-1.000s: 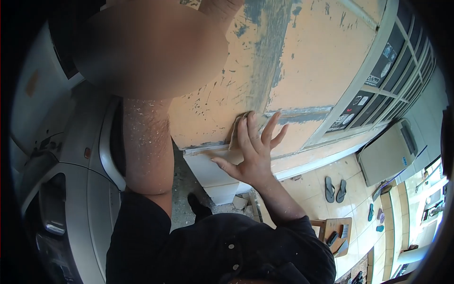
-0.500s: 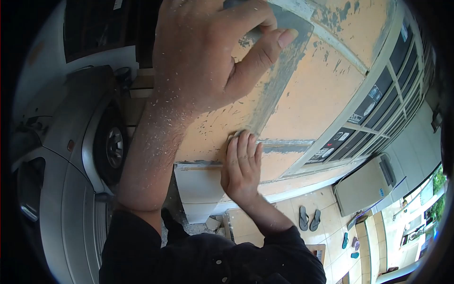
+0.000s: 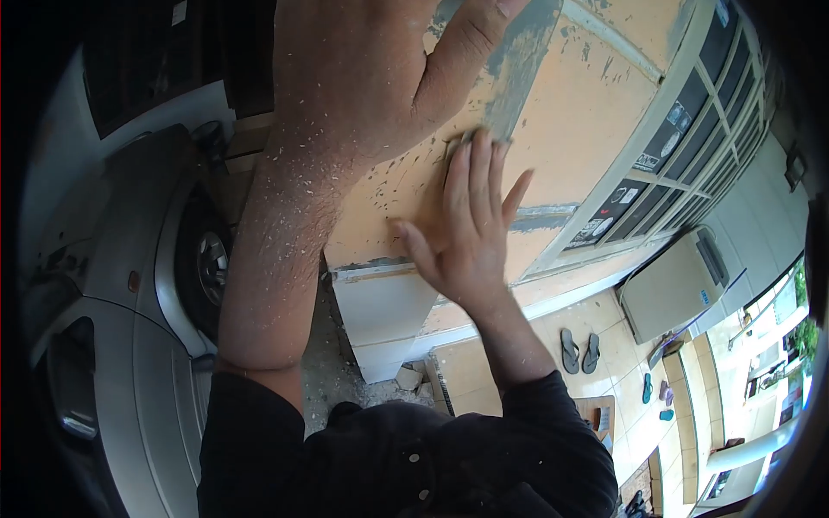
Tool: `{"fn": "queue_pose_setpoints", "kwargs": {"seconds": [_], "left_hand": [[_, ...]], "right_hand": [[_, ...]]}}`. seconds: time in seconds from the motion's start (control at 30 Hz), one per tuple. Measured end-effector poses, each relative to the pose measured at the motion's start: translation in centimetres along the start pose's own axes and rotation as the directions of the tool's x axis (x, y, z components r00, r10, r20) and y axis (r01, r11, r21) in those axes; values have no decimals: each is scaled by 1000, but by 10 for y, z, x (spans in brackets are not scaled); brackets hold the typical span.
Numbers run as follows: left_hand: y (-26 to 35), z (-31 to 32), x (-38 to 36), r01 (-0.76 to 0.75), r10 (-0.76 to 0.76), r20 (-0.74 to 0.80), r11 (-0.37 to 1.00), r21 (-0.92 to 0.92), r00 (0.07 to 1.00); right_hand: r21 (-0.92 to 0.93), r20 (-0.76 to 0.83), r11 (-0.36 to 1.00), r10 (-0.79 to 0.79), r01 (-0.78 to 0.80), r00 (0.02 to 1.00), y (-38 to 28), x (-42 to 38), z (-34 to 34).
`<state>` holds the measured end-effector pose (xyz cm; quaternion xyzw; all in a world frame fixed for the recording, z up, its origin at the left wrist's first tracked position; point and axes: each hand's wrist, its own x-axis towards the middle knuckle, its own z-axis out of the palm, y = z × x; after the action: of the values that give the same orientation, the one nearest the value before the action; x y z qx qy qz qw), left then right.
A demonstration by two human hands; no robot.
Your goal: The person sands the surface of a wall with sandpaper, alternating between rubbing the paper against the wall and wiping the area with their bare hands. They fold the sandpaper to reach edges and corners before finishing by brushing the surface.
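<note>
My right hand (image 3: 473, 229) lies against the peach-painted wall (image 3: 540, 155) with its fingers stretched and thumb spread wide. A small dark edge shows at its fingertips; whether it is a thin pad under them or shadow, I cannot make out. Close to the camera, my left hand (image 3: 371, 78) reaches up over the same wall, its thumb stretched out to the right. The top of the view cuts off its other fingers. Pale flecks cover the left wrist and forearm. A grey patch (image 3: 518, 60) with worn edges runs down the wall between both hands.
A silver car (image 3: 129, 345) stands close on the left. To the right are a barred window (image 3: 682, 138) with stickers and a beige box-shaped unit (image 3: 673, 289). Grey flip-flops (image 3: 570, 351) lie on the tiled floor (image 3: 471, 363). Rubble (image 3: 409, 378) sits by the wall's base.
My right hand has moved up and right along the wall, and its thumb has spread away from the fingers. My left hand has risen, so its index finger has left the view.
</note>
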<state>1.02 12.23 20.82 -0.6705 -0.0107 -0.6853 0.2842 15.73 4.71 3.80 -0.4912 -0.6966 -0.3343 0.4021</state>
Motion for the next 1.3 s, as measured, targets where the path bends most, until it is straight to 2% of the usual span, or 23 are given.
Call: {"fn": "queue_pose_setpoints", "kwargs": {"seconds": [0.07,0.1,0.13,0.17,0.27,0.3,0.33,0.4,0.43,0.47,0.63,0.67,0.77,0.8,0.83,0.9,0.93,0.97,1.07,1.1,1.2,1.27,1.3], "left_hand": [[-1,6,5,16,-21,-51,995,-102,998],[5,2,7,-28,26,-92,999,-22,995],[7,1,8,-63,70,-120,996,58,990],[-8,0,2,-93,98,-27,982,162,995],[-8,1,5,-62,66,-33,991,118,997],[-7,10,6,-41,38,-105,999,-23,994],[-3,7,7,-49,42,-91,996,-75,995],[3,-13,15,-61,49,91,988,140,995],[12,-26,21,-27,-9,209,986,167,978],[11,-26,20,-37,9,209,990,134,978],[8,-19,13,-126,123,34,984,130,992],[8,-17,13,-120,117,34,986,120,993],[11,-16,6,-64,47,92,979,194,995],[11,-15,6,-90,72,80,963,253,994],[11,-15,7,-115,104,51,943,312,993],[10,-17,6,-130,127,27,966,222,992],[9,-19,4,-139,139,7,979,148,990],[7,-19,5,-115,103,67,971,211,992],[9,-20,7,-133,115,82,954,268,990],[9,-20,7,-147,127,89,951,273,988],[11,-14,8,-120,117,28,963,241,993],[13,-10,7,-93,95,-5,981,170,995],[12,-7,6,-81,84,-6,980,180,996]], "right_hand": [[71,65,995,59,-64,996,-16,-67,28],[87,68,992,80,-86,994,-20,-84,36],[72,48,994,82,-86,995,-17,-71,36],[56,46,996,67,-70,997,-16,-56,30],[43,10,994,96,-96,995,-15,16,-12],[18,-31,997,74,-74,997,-10,40,-22],[34,-86,997,68,-65,994,-5,62,-27],[25,-144,996,88,-85,986,-9,69,-23],[34,-171,993,117,-113,978,-15,67,-18],[44,-201,990,141,-135,969,-20,64,-15],[75,-10,905,420,-418,907,-83,-56,34],[19,68,899,435,-437,898,-95,-70,42],[-32,10,931,364,-363,931,-77,-63,44],[-89,0,941,327,-325,945,-62,-49,37],[-36,-51,949,311,-313,949,-52,-31,28],[7,-101,955,297,-298,949,-37,12,4],[-65,-115,950,297,-306,948,-32,33,-5],[-131,-128,941,296,-312,947,-32,41,-9],[-83,-244,963,229,-256,942,-42,28,-1],[-127,-253,946,260,-298,932,-54,16,3],[-54,-119,936,341,-349,932,-77,-46,36],[-26,-25,957,290,-290,957,-79,-72,51],[-18,-54,957,289,-290,956,-79,-72,50]]}}
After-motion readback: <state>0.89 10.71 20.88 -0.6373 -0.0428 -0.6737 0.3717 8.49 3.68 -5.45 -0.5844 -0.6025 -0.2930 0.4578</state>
